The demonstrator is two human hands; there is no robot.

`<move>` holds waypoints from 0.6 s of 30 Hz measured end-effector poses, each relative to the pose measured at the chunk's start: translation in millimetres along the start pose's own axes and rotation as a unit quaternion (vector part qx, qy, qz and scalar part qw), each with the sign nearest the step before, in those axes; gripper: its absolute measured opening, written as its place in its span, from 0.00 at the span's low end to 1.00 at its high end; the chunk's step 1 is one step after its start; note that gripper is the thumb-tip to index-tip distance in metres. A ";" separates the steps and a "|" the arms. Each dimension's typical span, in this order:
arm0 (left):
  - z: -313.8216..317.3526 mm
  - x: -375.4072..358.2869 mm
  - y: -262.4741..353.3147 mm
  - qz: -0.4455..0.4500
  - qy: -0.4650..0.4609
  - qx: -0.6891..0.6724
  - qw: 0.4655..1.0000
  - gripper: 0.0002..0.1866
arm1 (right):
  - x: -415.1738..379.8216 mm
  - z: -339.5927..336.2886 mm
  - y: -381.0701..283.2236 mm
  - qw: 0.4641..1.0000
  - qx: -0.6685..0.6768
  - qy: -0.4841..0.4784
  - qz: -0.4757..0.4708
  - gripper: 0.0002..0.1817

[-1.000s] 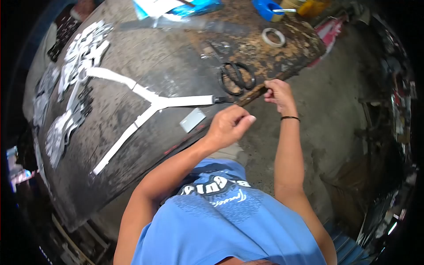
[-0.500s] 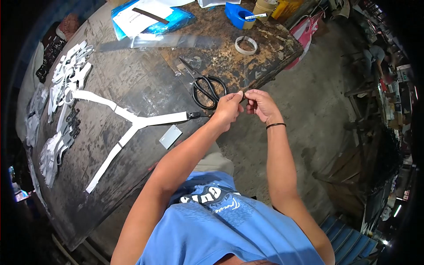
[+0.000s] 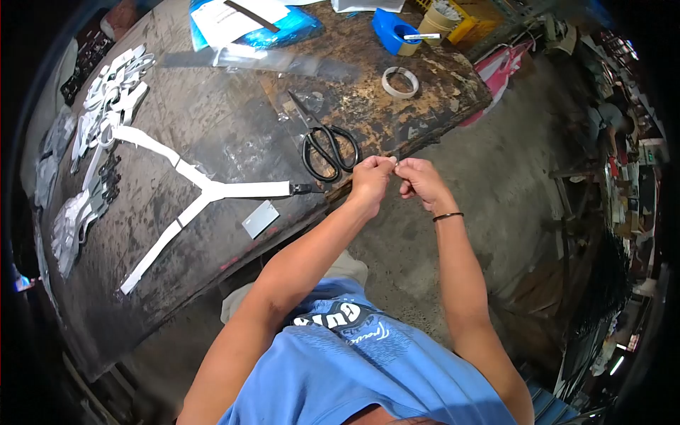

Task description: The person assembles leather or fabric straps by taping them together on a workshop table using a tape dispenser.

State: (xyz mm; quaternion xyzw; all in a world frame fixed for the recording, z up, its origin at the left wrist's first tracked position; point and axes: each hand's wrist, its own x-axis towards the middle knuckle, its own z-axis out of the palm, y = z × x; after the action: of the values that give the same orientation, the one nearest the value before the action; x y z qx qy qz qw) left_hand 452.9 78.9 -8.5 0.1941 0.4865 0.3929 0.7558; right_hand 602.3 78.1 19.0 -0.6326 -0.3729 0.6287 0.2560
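Note:
My left hand (image 3: 371, 181) and my right hand (image 3: 421, 181) meet fingertip to fingertip just off the worn table's near edge (image 3: 397, 145). Together they pinch a tiny piece (image 3: 396, 163), too small to identify. Black scissors (image 3: 324, 150) lie on the table just left of my left hand. A white Y-shaped strap (image 3: 205, 191) lies flat further left, its black clip (image 3: 306, 188) pointing toward my hands. A small grey card (image 3: 260, 218) sits below the strap near the edge.
A tape roll (image 3: 400, 81) and a blue tape dispenser (image 3: 389, 28) sit at the table's far right. A blue plastic bag with papers (image 3: 248, 18) and a clear strip (image 3: 283, 64) lie at the back. Several white straps (image 3: 113, 81) are piled at left. Concrete floor (image 3: 510, 177) spreads right.
My right hand has let go of the table's rusty edge. Both hands have come together, fingertips pinched on a tiny piece.

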 end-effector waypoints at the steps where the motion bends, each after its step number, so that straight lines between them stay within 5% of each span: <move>1: 2.6 1.4 -4.7 0.000 0.009 -0.003 1.000 0.09 | -0.3 -1.1 -1.7 0.996 -0.089 0.010 -0.003 0.10; 2: 7.0 3.4 -8.8 0.026 0.025 0.011 0.999 0.09 | -2.2 -2.4 -5.2 0.996 -0.091 0.000 -0.002 0.10; 4: 7.8 -0.2 -7.1 0.030 0.028 0.029 0.999 0.08 | -13.3 0.0 -24.9 0.912 -0.338 0.156 -0.172 0.12; 7: 11.1 -0.7 -13.1 0.061 0.025 0.025 0.998 0.08 | -17.5 34.2 -66.9 0.889 -0.302 0.160 -0.306 0.14; 9: 10.8 -4.0 -16.8 0.012 0.013 0.039 0.999 0.11 | 15.4 61.5 -62.1 0.801 -0.366 0.097 -0.463 0.17; 11: 20.0 4.0 -42.4 0.069 -0.002 -0.154 0.986 0.15 | 38.1 91.0 -58.1 0.767 -0.492 0.068 -0.407 0.23; 12: 11.5 37.5 -79.8 0.025 -0.112 -0.337 0.934 0.15 | 39.6 105.3 -65.6 0.768 -0.539 0.048 -0.343 0.25; 15: 16.3 -7.0 -35.7 0.025 -0.048 -0.156 0.986 0.15 | 44.6 129.3 -70.9 0.783 -0.562 0.028 -0.266 0.31; 18: 17.2 -16.0 -19.9 0.023 -0.029 -0.150 0.988 0.12 | 59.9 130.2 -61.9 0.781 -0.556 0.031 -0.283 0.32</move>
State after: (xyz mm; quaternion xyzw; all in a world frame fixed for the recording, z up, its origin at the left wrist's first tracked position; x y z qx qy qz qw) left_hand 472.7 55.6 -4.8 0.1011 0.3956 0.4733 0.7806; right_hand 460.5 143.3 21.7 -0.5500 -0.8120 0.1915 0.0381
